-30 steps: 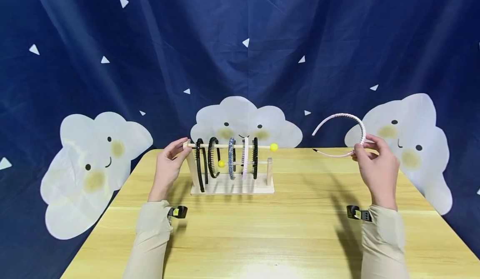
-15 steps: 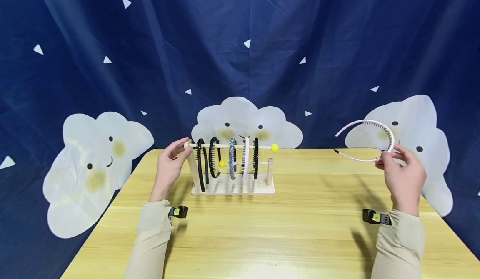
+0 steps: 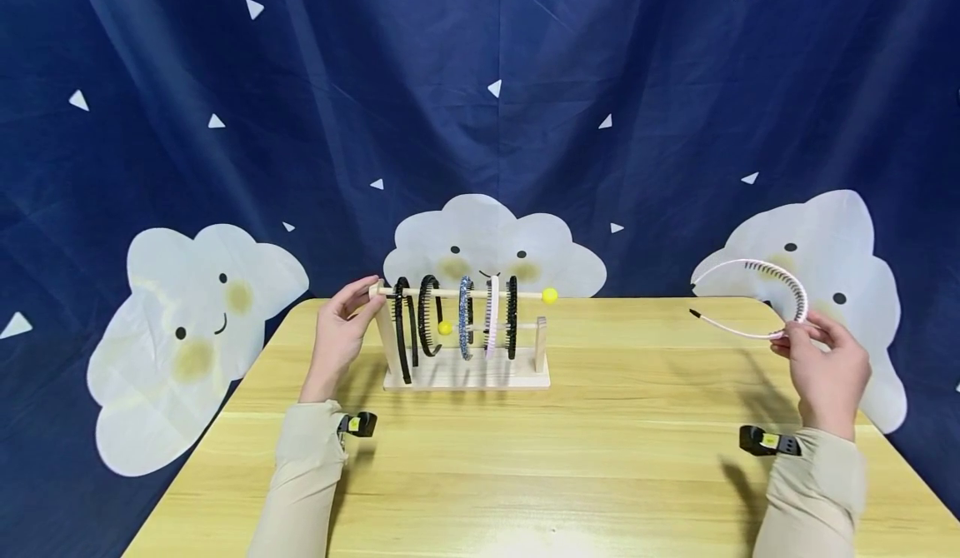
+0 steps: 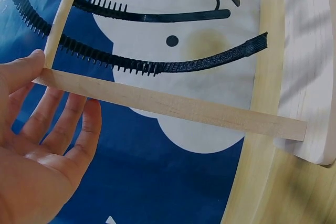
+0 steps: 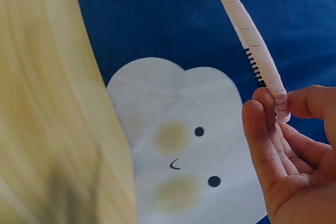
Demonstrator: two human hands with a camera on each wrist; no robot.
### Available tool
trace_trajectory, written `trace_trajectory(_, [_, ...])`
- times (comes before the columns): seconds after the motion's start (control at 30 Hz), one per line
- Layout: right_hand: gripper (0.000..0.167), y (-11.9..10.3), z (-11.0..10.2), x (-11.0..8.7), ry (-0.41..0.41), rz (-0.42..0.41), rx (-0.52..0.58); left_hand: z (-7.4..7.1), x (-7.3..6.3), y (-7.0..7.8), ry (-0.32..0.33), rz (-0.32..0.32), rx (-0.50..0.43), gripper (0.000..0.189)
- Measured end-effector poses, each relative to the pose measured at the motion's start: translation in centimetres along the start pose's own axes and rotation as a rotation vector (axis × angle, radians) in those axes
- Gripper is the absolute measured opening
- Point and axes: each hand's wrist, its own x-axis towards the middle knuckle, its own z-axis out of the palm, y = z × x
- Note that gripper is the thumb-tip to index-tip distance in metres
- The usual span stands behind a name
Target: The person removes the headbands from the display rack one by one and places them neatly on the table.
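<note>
My left hand (image 3: 337, 340) pinches the top of the left post of a wooden headband rack (image 3: 465, 381); in the left wrist view the thumb and fingers meet at the upper end of the post (image 4: 173, 103). Several headbands hang on the rack's upper rod: two black ones at the left, then a glittery blue headband (image 3: 463, 318), a pale pink headband (image 3: 492, 318) and a black headband (image 3: 512, 318). Away to the right, my right hand (image 3: 831, 373) pinches another pale pink headband (image 5: 247, 22) by its curved side. Its dark-tipped ends point left, above the table.
The rack's upper rod ends in a yellow ball (image 3: 550, 296) on the right, and its lower rod in a yellow ball (image 3: 445, 327) on the left. A wooden table (image 3: 585, 466) lies beneath. Behind it hangs a dark blue curtain (image 3: 495, 141) with smiling clouds.
My right hand has moved right and slightly down with the pale pink headband, farther from the rack, and the headband has tilted flatter. My left hand stays on the post.
</note>
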Motion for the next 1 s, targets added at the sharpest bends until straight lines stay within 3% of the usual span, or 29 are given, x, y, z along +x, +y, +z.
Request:
trace_trajectory(0.2, [0.025,1.1,-0.9,0.7,-0.02,0.033,0.006,0.0,0.0,-0.1,0.002,0.005,-0.011,0.037])
trace_trajectory(0.4, [0.018,2.5,-2.2,1.6,-0.032,0.05,-0.065,0.0,0.0,-0.2,0.005,0.008,-0.015,0.037])
trace_trajectory(1.0, [0.016,5.9,-4.4,3.0,-0.022,0.161,-0.032,-0.1,0.0,-0.1,-0.003,-0.01,-0.007,0.039])
